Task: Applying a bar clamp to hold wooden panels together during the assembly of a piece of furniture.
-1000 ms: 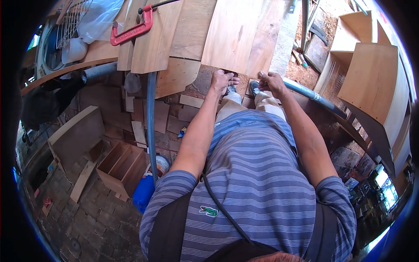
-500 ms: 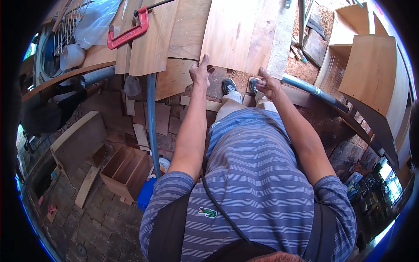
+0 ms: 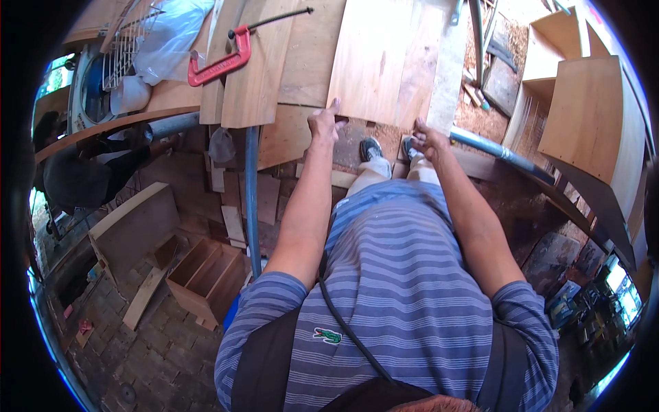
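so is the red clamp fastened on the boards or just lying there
Just lying there: the clamp's whole frame and screw show on top of the boards, with no board edge gripped between its ends.

Daylight is strongest at the top, where the wooden panel [image 3: 371, 65] pales almost to white. The crumpled plastic sheet [image 3: 171, 41] catches glare, and the metal pipe [image 3: 494, 152] carries a pale highlight. The paved floor [image 3: 151, 357] lies dim and grainy. The red C-clamp [image 3: 223, 67] is fairly sharp. Fisheye distortion bows the wooden cabinet [image 3: 583, 123] at right; blue fringes and black corners edge the view.
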Available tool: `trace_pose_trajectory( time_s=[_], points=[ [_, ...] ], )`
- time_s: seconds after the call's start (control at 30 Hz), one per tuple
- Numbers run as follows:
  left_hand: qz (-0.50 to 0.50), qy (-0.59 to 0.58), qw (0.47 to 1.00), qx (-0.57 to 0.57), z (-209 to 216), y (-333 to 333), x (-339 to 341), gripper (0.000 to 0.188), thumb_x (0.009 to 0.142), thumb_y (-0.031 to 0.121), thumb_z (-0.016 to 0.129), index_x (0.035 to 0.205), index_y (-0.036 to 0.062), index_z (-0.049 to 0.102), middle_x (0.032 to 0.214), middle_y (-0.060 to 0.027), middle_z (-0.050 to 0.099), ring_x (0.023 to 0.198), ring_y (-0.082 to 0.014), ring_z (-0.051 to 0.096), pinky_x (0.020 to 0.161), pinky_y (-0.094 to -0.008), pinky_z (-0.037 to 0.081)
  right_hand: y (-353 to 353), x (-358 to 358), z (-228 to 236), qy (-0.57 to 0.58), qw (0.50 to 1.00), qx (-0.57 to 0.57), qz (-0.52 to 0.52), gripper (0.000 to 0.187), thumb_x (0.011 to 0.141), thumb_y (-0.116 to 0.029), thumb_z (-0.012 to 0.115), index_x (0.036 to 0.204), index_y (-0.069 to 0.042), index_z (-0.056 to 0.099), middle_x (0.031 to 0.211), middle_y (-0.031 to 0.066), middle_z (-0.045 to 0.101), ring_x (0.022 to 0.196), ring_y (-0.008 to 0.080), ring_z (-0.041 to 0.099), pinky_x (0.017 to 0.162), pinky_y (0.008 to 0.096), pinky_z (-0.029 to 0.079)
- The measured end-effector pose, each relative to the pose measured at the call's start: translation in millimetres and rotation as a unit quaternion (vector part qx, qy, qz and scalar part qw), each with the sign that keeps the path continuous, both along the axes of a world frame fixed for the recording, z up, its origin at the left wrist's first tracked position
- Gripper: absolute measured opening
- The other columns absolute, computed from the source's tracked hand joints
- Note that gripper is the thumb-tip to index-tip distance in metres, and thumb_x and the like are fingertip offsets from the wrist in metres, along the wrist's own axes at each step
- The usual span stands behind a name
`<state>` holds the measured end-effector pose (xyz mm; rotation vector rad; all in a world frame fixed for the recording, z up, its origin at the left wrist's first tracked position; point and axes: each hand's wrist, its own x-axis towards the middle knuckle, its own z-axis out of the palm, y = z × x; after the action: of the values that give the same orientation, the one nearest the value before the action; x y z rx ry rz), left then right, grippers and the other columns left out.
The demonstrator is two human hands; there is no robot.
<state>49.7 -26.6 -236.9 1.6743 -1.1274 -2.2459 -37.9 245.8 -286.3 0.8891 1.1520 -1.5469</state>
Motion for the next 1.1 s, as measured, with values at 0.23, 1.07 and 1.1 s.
trace_pose_trajectory(
  time_s=[0.23, 1.07, 1.1],
  points=[
    [-0.044, -0.07, 0.996, -0.04, -4.3, -3.3, 14.8, 0.054, 0.081, 0.03, 0.075, 0.114, -0.0056, 0.053, 0.106, -0.0161, 0.06, 0.091, -0.0302, 0.062, 0.076, -0.0498, 0.053, -12.7, 12.7, 21.6, 0.006, 1.0, 0.002, -0.002, 0.033, 0.086, -0.041, 0.067, 0.077, -0.015, 0.049, 0.058, -0.0033, 0.036, 0.044, 0.0106, 0.03, 0.043, 0.0245, 0.031],
    [-0.31, -0.253, 0.401, -0.824, 151.3, -173.0, -25.8, 0.05, 0.071, 0.048, 0.073, 0.098, 0.0063, 0.063, 0.099, -0.0144, 0.064, 0.1, -0.0331, 0.058, 0.095, -0.0542, 0.031, 197.6, 30.6, 62.8, 0.131, 0.974, 0.168, 0.078, 0.048, 0.088, -0.037, 0.065, 0.116, 0.0, 0.052, 0.095, 0.0091, 0.062, 0.077, 0.0182, 0.062, 0.062, 0.0308, 0.052],
    [-0.294, -0.239, 0.409, -0.83, 152.5, -172.3, -25.6, 0.048, 0.072, 0.048, 0.072, 0.095, 0.0062, 0.064, 0.094, -0.014, 0.066, 0.096, -0.0346, 0.06, 0.095, -0.0553, 0.031, 196.5, 33.9, 65.9, 0.132, 0.974, 0.17, 0.076, 0.048, 0.088, -0.037, 0.065, 0.116, 0.0, 0.052, 0.095, 0.0091, 0.062, 0.077, 0.0182, 0.062, 0.062, 0.0308, 0.052]
  ],
)
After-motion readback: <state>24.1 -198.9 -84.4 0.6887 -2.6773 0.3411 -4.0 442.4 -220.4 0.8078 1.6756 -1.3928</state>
